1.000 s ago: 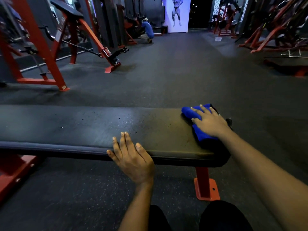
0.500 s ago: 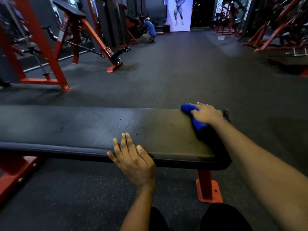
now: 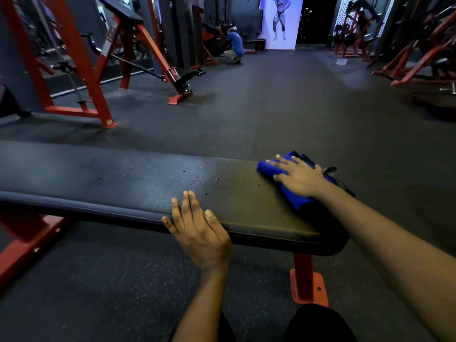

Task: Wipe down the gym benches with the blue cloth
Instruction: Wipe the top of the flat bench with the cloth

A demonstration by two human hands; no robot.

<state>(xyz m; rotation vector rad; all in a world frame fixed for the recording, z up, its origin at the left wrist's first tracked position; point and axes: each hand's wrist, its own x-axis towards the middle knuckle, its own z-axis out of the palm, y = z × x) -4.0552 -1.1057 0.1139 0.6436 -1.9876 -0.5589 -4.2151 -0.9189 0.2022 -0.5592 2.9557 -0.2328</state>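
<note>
1. The right hand (image 3: 299,177) lies flat on the blue cloth (image 3: 267,167) and presses it onto the bench (image 3: 123,183). Its fingers are straight and spread apart, and none curl round the cloth.
2. The cloth sits under that palm at the right end of the bench. A folded edge shows past the fingertips and a strip runs back beside the wrist.
3. The left hand (image 3: 199,233) rests on the near edge of the bench and holds nothing. Its fingers are straight and close together, with the thumb out to the side. It looks like a brace.
4. Small dark specks (image 3: 197,180) lie just beyond the left fingertips and to the left of the right fingertips, so that patch looks unwiped.
5. By this view the job is at an early stage. The long stretch of bench to the left of both hands seems yet to be done, and any other benches too. Whether the part under the cloth is clean cannot be told.
6. The bench top is black, padded and dull, with a seam along its near edge. It stands on red legs (image 3: 308,280), one of them below the right wrist.
7. Beyond the fingertips lies a dark rubber floor (image 3: 246,107), with a red machine frame (image 3: 81,70) to the left. A poster (image 3: 282,21) hangs on the far wall, and a crouching person (image 3: 234,46) is near it.
</note>
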